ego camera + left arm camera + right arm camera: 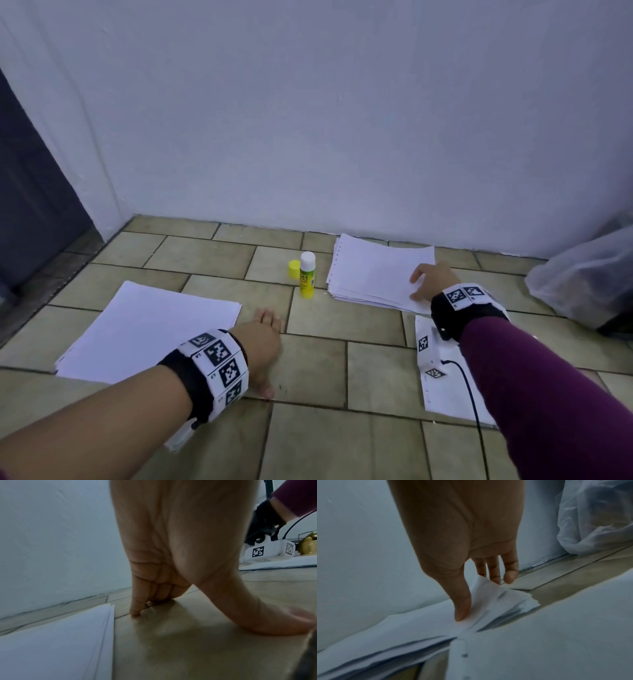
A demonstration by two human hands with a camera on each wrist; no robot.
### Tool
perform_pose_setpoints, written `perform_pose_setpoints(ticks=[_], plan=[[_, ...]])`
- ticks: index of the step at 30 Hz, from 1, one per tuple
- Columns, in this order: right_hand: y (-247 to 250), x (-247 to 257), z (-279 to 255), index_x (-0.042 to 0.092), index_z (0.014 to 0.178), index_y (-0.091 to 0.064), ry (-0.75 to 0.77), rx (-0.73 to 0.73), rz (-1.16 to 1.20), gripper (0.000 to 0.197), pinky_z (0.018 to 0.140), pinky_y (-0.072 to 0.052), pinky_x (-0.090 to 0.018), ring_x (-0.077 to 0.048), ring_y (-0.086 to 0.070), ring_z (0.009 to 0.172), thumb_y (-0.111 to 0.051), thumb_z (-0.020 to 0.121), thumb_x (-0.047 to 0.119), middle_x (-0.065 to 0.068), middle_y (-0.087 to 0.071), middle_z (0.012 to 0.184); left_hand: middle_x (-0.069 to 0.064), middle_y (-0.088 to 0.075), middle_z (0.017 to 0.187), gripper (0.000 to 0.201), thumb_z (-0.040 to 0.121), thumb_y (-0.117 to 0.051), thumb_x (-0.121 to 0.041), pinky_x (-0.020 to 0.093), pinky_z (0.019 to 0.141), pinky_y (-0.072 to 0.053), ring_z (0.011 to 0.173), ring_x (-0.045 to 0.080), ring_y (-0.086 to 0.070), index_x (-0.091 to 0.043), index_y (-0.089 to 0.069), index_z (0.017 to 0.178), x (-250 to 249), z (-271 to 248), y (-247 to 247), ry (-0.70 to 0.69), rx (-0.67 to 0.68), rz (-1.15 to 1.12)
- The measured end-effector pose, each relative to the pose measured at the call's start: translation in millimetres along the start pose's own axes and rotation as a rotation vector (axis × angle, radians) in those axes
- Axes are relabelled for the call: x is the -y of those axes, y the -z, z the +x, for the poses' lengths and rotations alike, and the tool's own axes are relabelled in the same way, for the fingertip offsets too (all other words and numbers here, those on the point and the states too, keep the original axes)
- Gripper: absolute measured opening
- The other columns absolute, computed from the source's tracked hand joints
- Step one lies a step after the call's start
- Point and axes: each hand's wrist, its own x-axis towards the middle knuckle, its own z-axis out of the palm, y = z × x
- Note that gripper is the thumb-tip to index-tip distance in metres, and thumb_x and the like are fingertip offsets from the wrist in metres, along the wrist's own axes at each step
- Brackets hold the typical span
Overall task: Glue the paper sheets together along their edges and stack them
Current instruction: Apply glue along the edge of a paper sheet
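We reach our right hand (432, 281) to the far pile (373, 270), thumb (462, 605) pressed on top and fingers (494, 572) lifting a corner, so a sheet or a few are pinched. Paper is light, limp and prone to crease; we judge it best taken at a corner, then supported. Our left hand (263, 346) braces on the floor (308, 370), fingers spread, holding nothing, beside the near pile (150, 329). The uncapped glue (307, 274) stands between the piles.

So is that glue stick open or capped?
Open. The glue stick stands upright with its white tip bare, and its yellow cap lies beside it on the floor.
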Motion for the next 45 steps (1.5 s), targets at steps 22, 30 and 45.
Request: perform_pose_setpoints(ticks=[22,30,45], plan=[[14.6,-2.1,-126.9,0.007,0.151,0.004,0.213,0.343,-0.281,0.116,0.116,-0.018,-0.036,-0.019,-0.001,0.148,-0.074,0.076,0.047,-0.005,0.002,0.16,0.024,0.019,0.155,0.117,0.085,-0.06,-0.056,0.039,0.12,0.001,0.145,0.035,0.017,0.007,0.018,0.146,7.5,-12.5,-9.9,-0.038,-0.107,-0.172],[-22.6,-18.7,-152.1,0.001,0.149,0.008,0.226,0.372,-0.285,0.108,0.118,-0.019,-0.034,-0.022,-0.002,0.148,-0.072,0.082,0.031,-0.009,0.01,0.159,0.016,-0.003,0.16,0.1,0.086,-0.066,-0.043,0.031,0.119,-0.014,0.148,0.027,-0.007,-0.003,-0.002,0.153,17.6,-32.7,-1.4,-0.109,-0.142,-0.303],[-21.9,-22.8,-157.4,0.01,0.151,0.009,0.264,0.298,-0.234,0.11,0.114,-0.026,-0.031,-0.018,-0.015,0.146,-0.072,0.081,0.033,-0.003,0.01,0.16,-0.008,-0.062,0.108,0.051,0.074,-0.074,-0.048,0.026,0.092,-0.048,0.102,0.012,-0.06,-0.021,-0.057,0.113,81.1,-67.6,-28.8,0.277,-0.05,-0.205]])
